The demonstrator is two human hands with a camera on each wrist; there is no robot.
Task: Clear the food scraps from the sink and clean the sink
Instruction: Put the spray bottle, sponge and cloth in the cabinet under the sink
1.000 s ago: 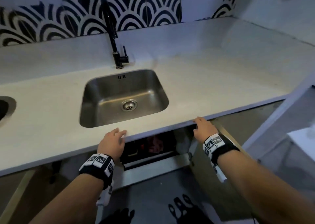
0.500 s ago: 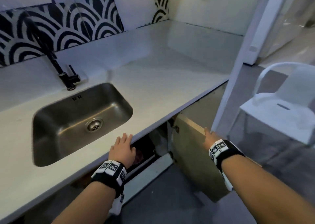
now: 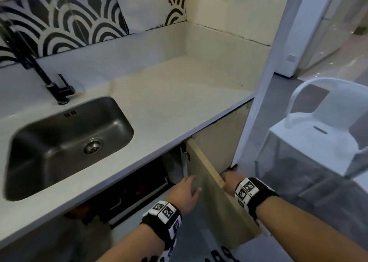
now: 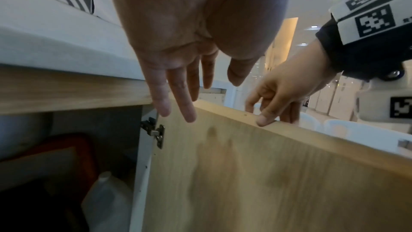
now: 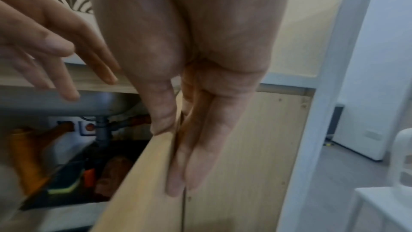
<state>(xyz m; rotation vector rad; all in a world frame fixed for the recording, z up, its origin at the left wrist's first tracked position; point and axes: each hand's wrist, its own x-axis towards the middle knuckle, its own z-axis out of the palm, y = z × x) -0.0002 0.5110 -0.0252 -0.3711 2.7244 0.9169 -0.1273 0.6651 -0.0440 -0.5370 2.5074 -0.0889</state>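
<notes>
Kitchen corner: pale worktop (image 3: 179,102) against a black-and-white arch-patterned tile wall (image 3: 65,28); white plastic chair (image 3: 322,134) on the grey floor at right.

Sink (image 3: 65,142): steel basin set in the worktop at left, round drain strainer (image 3: 93,145) in its floor; no scraps can be made out in the blurred basin. Black tap (image 3: 59,90) stands just behind its far rim.

Cabinet under the sink: wooden door (image 3: 221,208) swung out toward the near side, hinge (image 4: 156,131) showing. Contents: grey drain pipe (image 5: 102,130), a translucent white jug (image 4: 107,200), a red-edged flat item (image 4: 73,156), a dark tray with a yellow-green sponge (image 5: 64,188), and orange and brown items too dim to name.

Left hand (image 3: 185,192): fingers straight and spread, holding nothing, just in front of the door's inner face.

Right hand (image 3: 229,182): grips the door's top edge, thumb (image 5: 162,115) on the inner side, fingers (image 5: 196,156) on the outer face.
</notes>
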